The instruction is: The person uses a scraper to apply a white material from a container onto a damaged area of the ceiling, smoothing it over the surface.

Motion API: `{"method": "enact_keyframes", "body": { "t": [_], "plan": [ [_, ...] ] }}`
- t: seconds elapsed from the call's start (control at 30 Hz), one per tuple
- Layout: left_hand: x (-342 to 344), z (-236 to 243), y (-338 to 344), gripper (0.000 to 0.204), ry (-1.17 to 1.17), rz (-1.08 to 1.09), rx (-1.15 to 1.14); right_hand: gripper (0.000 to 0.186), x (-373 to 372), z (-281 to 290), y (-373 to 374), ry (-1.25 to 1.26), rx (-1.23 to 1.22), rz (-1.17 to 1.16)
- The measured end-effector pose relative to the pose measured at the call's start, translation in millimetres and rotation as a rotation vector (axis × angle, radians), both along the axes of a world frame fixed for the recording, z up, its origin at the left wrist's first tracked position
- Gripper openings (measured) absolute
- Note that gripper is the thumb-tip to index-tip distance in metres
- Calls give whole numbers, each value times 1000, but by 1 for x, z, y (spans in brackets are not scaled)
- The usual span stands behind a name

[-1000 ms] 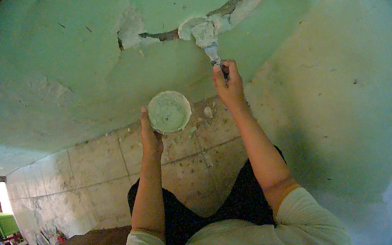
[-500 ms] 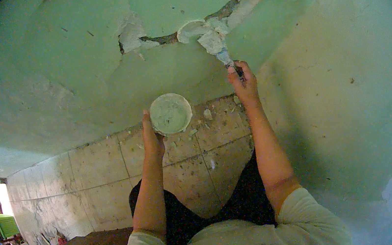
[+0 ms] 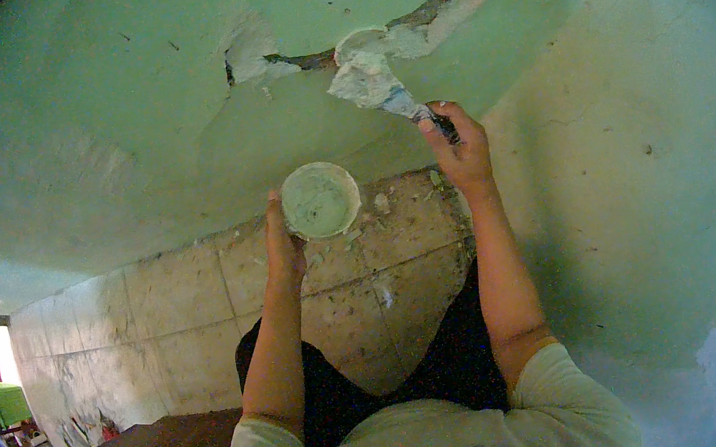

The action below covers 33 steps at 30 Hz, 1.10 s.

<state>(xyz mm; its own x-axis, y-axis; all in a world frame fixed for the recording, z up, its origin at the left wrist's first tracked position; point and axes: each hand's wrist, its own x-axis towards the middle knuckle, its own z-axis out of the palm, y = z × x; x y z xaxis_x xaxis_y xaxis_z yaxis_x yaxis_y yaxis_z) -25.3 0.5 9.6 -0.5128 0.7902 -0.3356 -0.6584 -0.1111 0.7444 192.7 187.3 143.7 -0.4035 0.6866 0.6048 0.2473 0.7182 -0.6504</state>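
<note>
Across the upper part of the view spreads the green wall (image 3: 142, 166), whose lower edge slants up to the right along the tiled floor (image 3: 179, 306). Above that edge, a ragged crack (image 3: 429, 10) runs roughly sideways through the wall, climbing at its right end. The putty knife (image 3: 397, 102) is just below the crack's middle, its long axis aslant: the paste-laden blade points up and to the left, the handle down and to the right. Whether the blade touches the wall I cannot tell. The right hand (image 3: 467, 147) is closed around the handle. In front of the wall's lower edge, the round tub (image 3: 356, 199) faces its open mouth up at the camera, with pale green paste inside; the left hand (image 3: 282, 242) clasps its left side, thumb by the rim. Small chips (image 3: 382, 203) lie on the floor near the wall's edge.
</note>
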Motion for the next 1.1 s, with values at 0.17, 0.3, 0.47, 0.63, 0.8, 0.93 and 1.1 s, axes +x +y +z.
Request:
{"method": "enact_keyframes", "body": {
  "t": [0.17,0.3,0.47,0.63,0.8,0.93,1.1],
  "plan": [
    [8,10,0,66,28,45,-29,28,-15,11,-4,-55,92,12],
    [6,3,-2,59,47,64,-55,28,-8,30,-5,-157,-33,50],
    [11,8,2,57,57,88,-30,28,5,47,18,-134,-294,266],
    [16,6,7,59,58,35,-27,39,-5,18,45,-33,-586,450],
    [15,-6,9,60,22,30,-45,47,-27,-1,47,52,-781,478],
    [14,-11,11,61,27,29,-20,48,-39,-17,40,169,-789,360],
    [15,-6,10,62,44,46,-35,47,-40,-16,31,230,-881,293]
  ]
}}
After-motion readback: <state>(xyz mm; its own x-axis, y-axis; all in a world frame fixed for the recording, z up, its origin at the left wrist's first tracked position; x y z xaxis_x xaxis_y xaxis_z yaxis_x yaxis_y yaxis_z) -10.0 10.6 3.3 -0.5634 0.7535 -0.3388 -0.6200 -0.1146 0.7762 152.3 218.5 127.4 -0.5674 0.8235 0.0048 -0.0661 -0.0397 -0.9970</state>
